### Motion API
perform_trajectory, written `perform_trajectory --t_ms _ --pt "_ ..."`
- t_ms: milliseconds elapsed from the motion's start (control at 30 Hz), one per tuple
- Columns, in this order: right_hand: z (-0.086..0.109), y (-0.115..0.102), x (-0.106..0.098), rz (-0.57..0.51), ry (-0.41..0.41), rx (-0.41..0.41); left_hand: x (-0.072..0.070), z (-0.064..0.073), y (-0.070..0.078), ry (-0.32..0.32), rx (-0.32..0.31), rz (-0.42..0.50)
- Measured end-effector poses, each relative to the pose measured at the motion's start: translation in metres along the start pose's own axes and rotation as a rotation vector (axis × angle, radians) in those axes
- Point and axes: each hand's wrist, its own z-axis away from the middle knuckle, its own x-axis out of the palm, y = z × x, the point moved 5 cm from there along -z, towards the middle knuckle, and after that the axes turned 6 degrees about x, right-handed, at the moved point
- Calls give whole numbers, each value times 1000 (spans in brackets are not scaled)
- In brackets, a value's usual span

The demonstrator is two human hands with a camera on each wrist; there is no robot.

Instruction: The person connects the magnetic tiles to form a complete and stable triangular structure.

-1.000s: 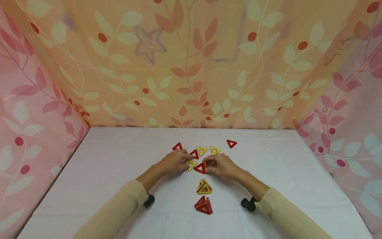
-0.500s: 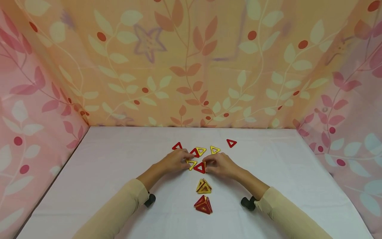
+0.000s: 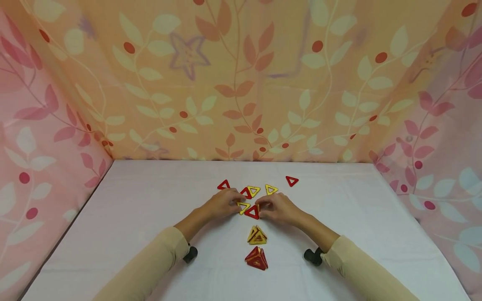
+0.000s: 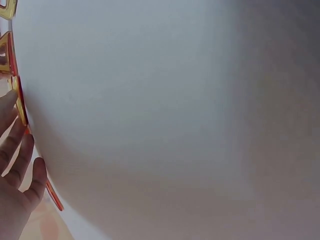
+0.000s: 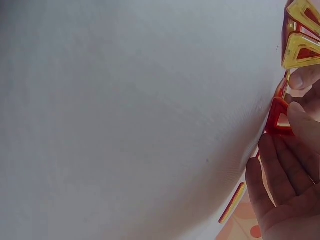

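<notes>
Several hollow triangle tiles, red and yellow, lie around my hands in the head view. My left hand (image 3: 226, 203) pinches a yellow triangle tile (image 3: 246, 207); the thumb lies against it in the left wrist view. Just to its right, my right hand (image 3: 279, 209) grips a red triangle tile (image 5: 273, 117) between thumb and fingers. The two tiles almost meet corner to side. Beyond the left fingertips, a second red triangle (image 3: 246, 192) meets another yellow triangle (image 3: 257, 192).
A yellow pyramid (image 3: 257, 235) and a red pyramid (image 3: 257, 258) built of triangles stand nearer me, in line. Loose tiles lie farther back: a red one (image 3: 224, 184) at left, a yellow one (image 3: 273, 190), and a red one (image 3: 292, 181) at right. White cloth (image 3: 150, 192) covers the table.
The far yellow triangle has shifted left against the red one beside it. My left hand has edged right with its yellow tile, closer to the red tile. The right hand stays put.
</notes>
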Motion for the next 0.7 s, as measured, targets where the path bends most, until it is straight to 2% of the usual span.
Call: perform_trajectory --t_ms 433,700 --pt "1 -1 0 4 -4 -6 3 -2 1 58 -14 2" --pt "0 -1 0 8 -10 9 4 -1 4 112 -19 57"
